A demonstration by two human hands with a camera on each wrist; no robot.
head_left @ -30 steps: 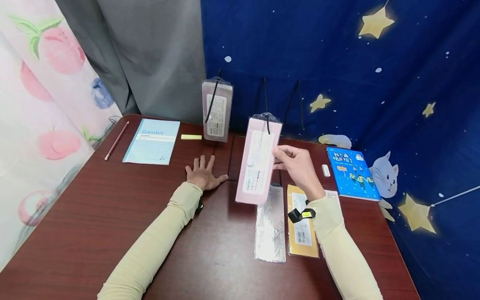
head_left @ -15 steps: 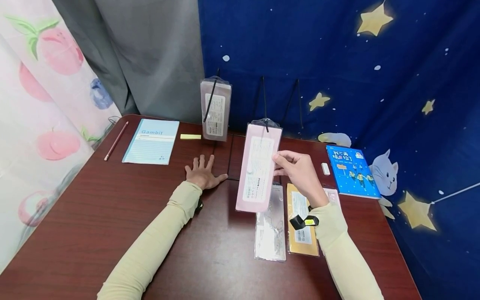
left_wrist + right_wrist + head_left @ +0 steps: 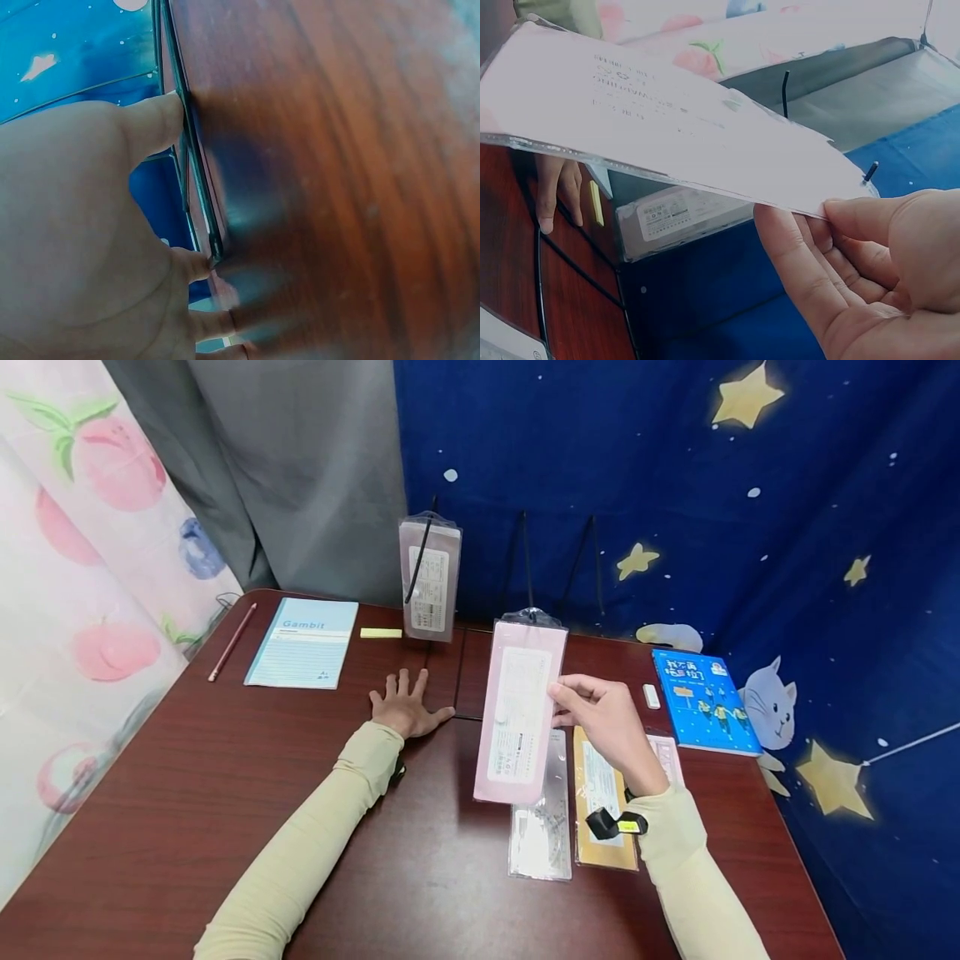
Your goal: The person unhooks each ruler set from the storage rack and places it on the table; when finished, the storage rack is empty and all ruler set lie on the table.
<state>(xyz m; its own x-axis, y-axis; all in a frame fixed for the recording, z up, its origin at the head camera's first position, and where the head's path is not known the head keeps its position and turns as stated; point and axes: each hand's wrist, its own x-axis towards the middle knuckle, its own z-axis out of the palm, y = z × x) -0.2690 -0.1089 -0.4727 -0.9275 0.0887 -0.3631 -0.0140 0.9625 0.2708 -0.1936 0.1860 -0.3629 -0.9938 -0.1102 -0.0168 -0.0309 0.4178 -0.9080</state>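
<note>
My right hand [image 3: 606, 714] pinches the right edge of a pink flat packet [image 3: 519, 710] in clear plastic with a white label, thumb in front. The packet hangs tilted above the table; its clear top tab overlaps the end of a thin black rod [image 3: 528, 564]. In the right wrist view, the tip of a black rod [image 3: 871, 171] shows close to the packet's narrow end. My left hand [image 3: 407, 706] rests with fingers spread on the table, its thumb at a black wire base [image 3: 468, 718]. Another packet [image 3: 430, 578] hangs on the left rod.
A silvery clear packet [image 3: 542, 839], a yellow-orange packet [image 3: 617, 853] and another pink packet [image 3: 667, 753] lie on the table. Further out are a blue book [image 3: 705, 702], white eraser [image 3: 651, 696], yellow sticky-note strip [image 3: 381, 632], light blue notebook [image 3: 302, 643] and pencil [image 3: 232, 642].
My right hand has drawn the pink packet down and toward me along the rod; the rod tip that overlapped its front now sits at its top tab. My left hand has stayed put.
</note>
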